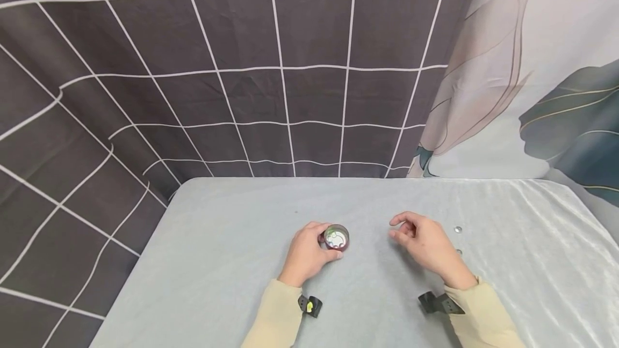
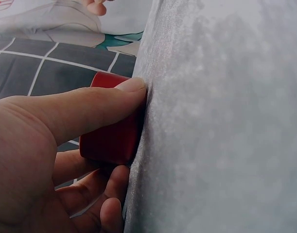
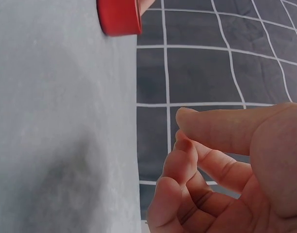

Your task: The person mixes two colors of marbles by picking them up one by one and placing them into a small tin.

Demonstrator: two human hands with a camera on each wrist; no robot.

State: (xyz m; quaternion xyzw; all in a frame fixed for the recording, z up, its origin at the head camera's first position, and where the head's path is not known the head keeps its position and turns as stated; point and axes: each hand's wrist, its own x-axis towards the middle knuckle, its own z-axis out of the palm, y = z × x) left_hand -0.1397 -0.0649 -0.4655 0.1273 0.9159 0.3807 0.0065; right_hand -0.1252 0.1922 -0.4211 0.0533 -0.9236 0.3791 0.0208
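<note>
A small, round, open-topped dark red container (image 1: 346,241) stands on the table, with several small shiny pieces visible inside. My left hand (image 1: 306,251) grips it from the left, thumb on the near side and fingers behind. In the left wrist view the thumb presses on the container's smooth red wall (image 2: 109,141). To the right, apart from the container, my right hand (image 1: 425,243) hovers over the cloth with loosely curled fingers, and I see nothing held in it. Beyond it lie a small clear, shiny round piece (image 1: 458,229) and a second one (image 1: 459,252), partly hidden by the hand.
A pale grey-blue velvety cloth (image 1: 232,251) covers the table. Behind and to the left hangs a dark curtain with white grid lines (image 1: 314,31). A light curtain with leaf shapes (image 1: 488,138) hangs at the back right. Each wrist wears a black strap.
</note>
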